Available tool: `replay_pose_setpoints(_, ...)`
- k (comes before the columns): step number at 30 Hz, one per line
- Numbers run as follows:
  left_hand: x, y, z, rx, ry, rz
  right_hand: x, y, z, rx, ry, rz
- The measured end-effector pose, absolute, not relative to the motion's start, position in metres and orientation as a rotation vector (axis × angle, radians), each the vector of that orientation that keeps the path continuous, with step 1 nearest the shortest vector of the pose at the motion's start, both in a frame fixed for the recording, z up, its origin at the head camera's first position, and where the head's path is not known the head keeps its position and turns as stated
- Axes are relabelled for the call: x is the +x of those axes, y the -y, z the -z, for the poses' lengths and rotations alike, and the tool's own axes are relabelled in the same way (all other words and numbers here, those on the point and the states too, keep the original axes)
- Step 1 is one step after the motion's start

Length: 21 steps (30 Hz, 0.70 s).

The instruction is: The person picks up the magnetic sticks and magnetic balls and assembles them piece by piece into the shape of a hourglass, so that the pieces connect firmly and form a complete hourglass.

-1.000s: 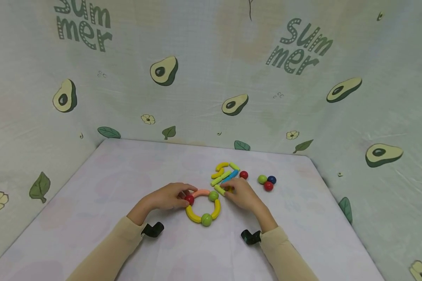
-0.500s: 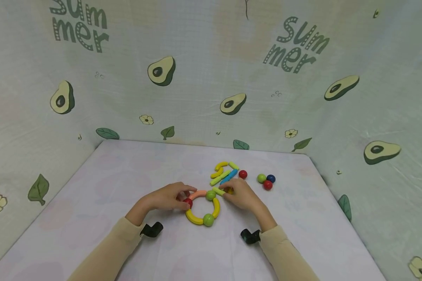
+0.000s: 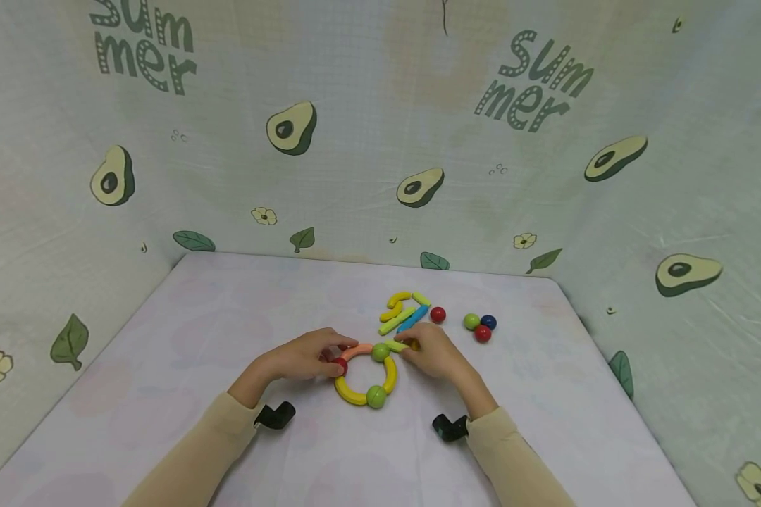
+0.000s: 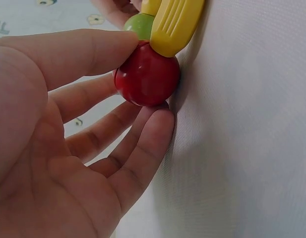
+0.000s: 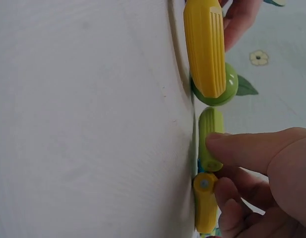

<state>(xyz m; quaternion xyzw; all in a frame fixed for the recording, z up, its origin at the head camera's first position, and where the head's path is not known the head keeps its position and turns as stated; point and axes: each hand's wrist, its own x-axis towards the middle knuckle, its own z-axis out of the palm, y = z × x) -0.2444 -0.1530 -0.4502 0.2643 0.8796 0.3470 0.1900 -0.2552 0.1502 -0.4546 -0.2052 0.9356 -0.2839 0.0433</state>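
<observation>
A ring of curved rods and balls lies on the table in the head view. My left hand (image 3: 303,355) grips its red ball (image 4: 148,77) between thumb and fingers. A salmon curved rod (image 3: 358,350) runs from that ball to a green ball (image 3: 380,353). Yellow curved rods (image 3: 350,392) and a second green ball (image 3: 376,397) form the near side. My right hand (image 3: 436,352) pinches a short light green stick (image 5: 210,119), its end at or very near the far green ball. A yellow piece (image 5: 206,210) lies by the right fingers, mostly hidden in the head view.
Behind the right hand lie a blue stick (image 3: 413,319), a light green stick (image 3: 396,322), yellow curved rods (image 3: 398,299) and a red ball (image 3: 438,315). Farther right, green (image 3: 472,321), dark blue (image 3: 489,322) and red (image 3: 483,334) balls cluster together. Patterned cloth surrounds the table.
The right hand's light green stick has swung flatter and moved left toward the ring's far green ball. The ring has shifted slightly, and the left hand keeps its grip on the red ball.
</observation>
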Motion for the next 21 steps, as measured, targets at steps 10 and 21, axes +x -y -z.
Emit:
replay_pose_setpoints(10, -0.2449, 0.1540, 0.4511, 0.752, -2.471, -0.983, -0.2559, -0.1536, 0.4491, -0.588, -2.887, 0.941)
replay_pose_setpoints(21, -0.2434, 0.1547, 0.4495, 0.769, -2.473, -0.982, -0.2560, -0.1551, 0.4484, -0.663, -2.858, 1.004)
